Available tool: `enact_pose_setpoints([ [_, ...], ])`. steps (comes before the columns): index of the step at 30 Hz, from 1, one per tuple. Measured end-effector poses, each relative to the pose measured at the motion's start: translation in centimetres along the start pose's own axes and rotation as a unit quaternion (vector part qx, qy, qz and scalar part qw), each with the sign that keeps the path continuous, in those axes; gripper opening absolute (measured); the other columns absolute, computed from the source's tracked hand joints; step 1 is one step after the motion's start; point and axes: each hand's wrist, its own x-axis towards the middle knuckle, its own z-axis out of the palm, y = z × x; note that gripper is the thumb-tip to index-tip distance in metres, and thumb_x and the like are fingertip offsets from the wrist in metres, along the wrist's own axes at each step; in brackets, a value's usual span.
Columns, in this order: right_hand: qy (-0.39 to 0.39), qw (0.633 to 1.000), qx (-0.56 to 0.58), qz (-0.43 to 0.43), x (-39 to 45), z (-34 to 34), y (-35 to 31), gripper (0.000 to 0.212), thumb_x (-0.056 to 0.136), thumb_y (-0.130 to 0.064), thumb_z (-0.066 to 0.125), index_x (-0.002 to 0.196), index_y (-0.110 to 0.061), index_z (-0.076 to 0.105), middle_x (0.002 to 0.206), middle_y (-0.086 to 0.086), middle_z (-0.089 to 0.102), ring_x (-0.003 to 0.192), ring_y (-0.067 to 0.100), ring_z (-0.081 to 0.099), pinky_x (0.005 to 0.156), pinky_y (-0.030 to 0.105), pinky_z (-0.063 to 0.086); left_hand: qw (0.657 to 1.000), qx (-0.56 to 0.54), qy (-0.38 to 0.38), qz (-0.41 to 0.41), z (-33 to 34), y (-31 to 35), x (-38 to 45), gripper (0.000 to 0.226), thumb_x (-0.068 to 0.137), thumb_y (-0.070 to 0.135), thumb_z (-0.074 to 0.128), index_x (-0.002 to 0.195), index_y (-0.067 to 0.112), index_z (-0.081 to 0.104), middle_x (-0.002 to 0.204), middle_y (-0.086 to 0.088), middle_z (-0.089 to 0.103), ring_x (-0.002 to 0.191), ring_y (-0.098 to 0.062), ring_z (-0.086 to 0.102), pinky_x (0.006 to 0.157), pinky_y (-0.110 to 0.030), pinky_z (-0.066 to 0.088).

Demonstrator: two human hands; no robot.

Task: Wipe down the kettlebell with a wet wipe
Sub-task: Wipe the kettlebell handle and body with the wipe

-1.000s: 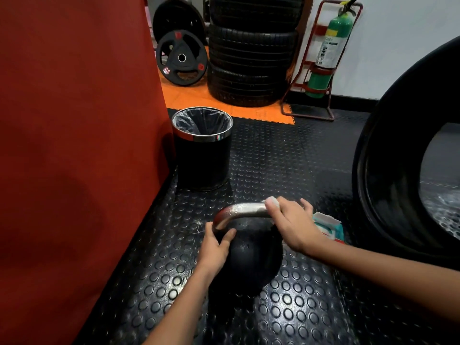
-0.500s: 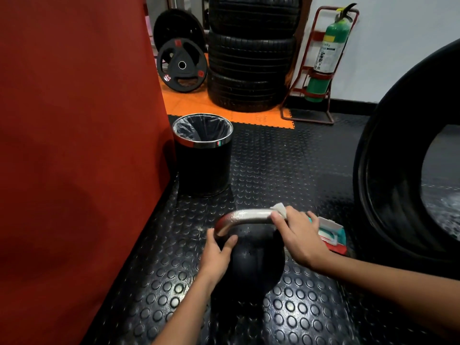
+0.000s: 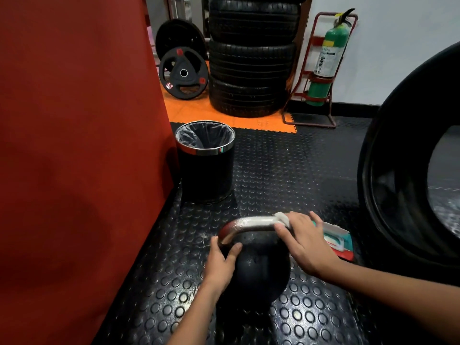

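Note:
A black kettlebell [image 3: 261, 272] with a silver handle stands on the studded black floor mat. My left hand [image 3: 220, 263] grips its left side where the handle meets the ball, thumb over the front. My right hand [image 3: 307, 242] wraps a white wet wipe [image 3: 282, 218] around the handle's right end, fingers curled over the bar; most of the wipe is hidden under my palm. A green and red wet wipe packet [image 3: 337, 241] lies on the mat just right of the kettlebell, partly behind my right hand.
A lined black bin [image 3: 205, 168] stands behind the kettlebell beside a red wall [image 3: 74, 145]. A large upright tyre [image 3: 408, 185] fills the right. Farther back are stacked tyres [image 3: 251, 61], weight plates [image 3: 184, 75] and a green fire extinguisher [image 3: 328, 58].
My right hand has slid the wipe along the handle from near its middle to the right end. The left hand keeps its grip. The view shifted slightly.

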Motion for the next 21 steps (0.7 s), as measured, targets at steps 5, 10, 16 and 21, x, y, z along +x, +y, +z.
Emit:
enact_pose_setpoints([
  [5,-0.005,1.0,-0.005,-0.02,0.2,0.7,-2.3,0.07,0.093,-0.07,0.02,0.141,-0.027,0.046,0.14,-0.014,0.049,0.14,0.002,0.033,0.124,0.039,0.0,1.0,-0.009,0.011,0.01,0.0,-0.1,0.2,0.025,0.089,0.034,0.068,0.099,0.04,0.045,0.101,0.016,0.062,0.092,-0.003,0.06,0.089,-0.034,0.051],
  [10,-0.027,0.994,-0.028,-0.105,0.3,0.8,-3.0,0.071,0.097,-0.068,0.025,0.152,-0.024,0.038,0.149,-0.008,0.043,0.147,0.008,0.026,0.125,0.047,0.003,1.0,-0.002,0.01,0.017,-0.1,-0.1,0.2,0.025,0.089,0.035,0.068,0.098,0.036,0.045,0.098,0.012,0.063,0.093,-0.008,0.062,0.085,-0.032,0.05],
  [16,0.0,0.999,-0.013,-0.029,-1.0,0.5,0.7,0.067,0.095,-0.073,0.018,0.139,-0.031,0.045,0.131,-0.019,0.05,0.135,0.003,0.041,0.124,0.037,0.003,1.0,-0.003,0.007,0.003,0.0,-0.1,0.0,0.026,0.089,0.039,0.067,0.099,0.045,0.043,0.102,0.019,0.06,0.093,-0.001,0.057,0.091,-0.036,0.049],
  [21,-0.004,0.999,0.01,0.053,-0.3,0.9,-0.6,0.073,0.09,-0.079,0.008,0.128,-0.034,0.05,0.126,-0.019,0.055,0.129,0.002,0.044,0.123,0.04,0.002,1.0,-0.002,0.009,-0.005,0.0,-0.2,0.1,0.028,0.087,0.045,0.067,0.099,0.051,0.043,0.105,0.017,0.061,0.098,-0.009,0.06,0.093,-0.042,0.052],
])
